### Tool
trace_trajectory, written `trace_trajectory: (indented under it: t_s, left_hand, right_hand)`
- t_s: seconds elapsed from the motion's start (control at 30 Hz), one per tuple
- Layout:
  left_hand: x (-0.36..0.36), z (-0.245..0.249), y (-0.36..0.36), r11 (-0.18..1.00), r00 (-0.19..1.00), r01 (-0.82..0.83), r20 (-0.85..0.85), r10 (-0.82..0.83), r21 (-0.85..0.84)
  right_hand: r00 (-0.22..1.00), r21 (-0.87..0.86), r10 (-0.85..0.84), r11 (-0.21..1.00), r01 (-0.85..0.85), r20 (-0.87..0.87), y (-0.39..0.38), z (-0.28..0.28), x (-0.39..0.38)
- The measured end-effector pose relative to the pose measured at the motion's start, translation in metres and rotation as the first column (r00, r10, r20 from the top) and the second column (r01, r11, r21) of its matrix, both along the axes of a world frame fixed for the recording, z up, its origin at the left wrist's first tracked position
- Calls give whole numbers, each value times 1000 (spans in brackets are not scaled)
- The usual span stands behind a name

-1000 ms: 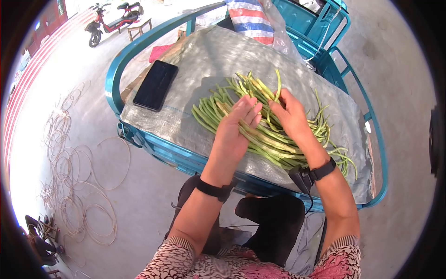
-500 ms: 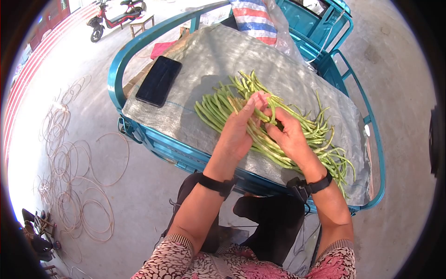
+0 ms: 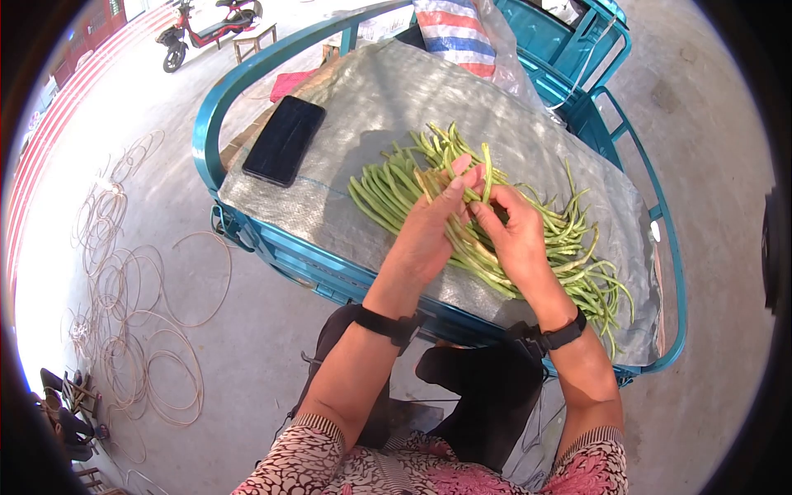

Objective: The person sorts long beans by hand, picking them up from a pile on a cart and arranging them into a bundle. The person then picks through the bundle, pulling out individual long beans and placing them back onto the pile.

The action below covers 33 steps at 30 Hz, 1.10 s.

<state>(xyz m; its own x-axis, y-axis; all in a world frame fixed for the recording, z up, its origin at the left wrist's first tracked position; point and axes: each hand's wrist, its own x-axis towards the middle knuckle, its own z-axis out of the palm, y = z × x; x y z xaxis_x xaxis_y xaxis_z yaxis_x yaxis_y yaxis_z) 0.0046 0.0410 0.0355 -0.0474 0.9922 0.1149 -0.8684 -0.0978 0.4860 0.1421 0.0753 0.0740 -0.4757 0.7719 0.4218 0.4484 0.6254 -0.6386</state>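
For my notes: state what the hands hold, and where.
The right hand pinches one green bean just below its raised tip; the left hand touches it there.

The left hand (image 3: 429, 235) and right hand (image 3: 520, 239) cover the middle of the pile of long beans (image 3: 388, 186), hiding the pods beneath. Whether the left fingers (image 3: 456, 179) pinch a pod cannot be told. The top edge cuts off a striped bag (image 3: 454, 33) at 12 o'clock and a scooter (image 3: 198, 29) at 11 o'clock. At 6 o'clock the patterned sleeves (image 3: 305, 462) run out of view. At 8 o'clock, dark shapes (image 3: 62, 412) are unreadable.
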Motion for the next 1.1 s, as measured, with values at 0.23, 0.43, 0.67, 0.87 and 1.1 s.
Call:
trace_trajectory:
  t_s: [0.23, 0.43, 0.67, 0.87, 1.1]
  left_hand:
    - [1, 3, -1, 1000, 999, 9, -47, -10, -15]
    - [1, -1, 1, 1000, 998, 11, -66, -10, 20]
    - [1, 0, 1, 999, 998, 2, -68, 0, 37]
    - [3, -7, 6, 995, 997, 4, -81, 3, 98]
    - [11, -7, 5, 998, 995, 7, -103, -1, 60]
  right_hand:
    - [997, -10, 44, 999, -45, -67, -3, -2, -3]
    - [997, 57, 59, 997, -57, -42, 2, -10, -2]
    - [977, -206, 198, 956, -211, -81, 4, -2, 6]
    - [980, -320, 179, 926, -199, -89, -5, 8, 6]
    - [979, -409, 129, 894, -183, -156, -3, 8, 6]
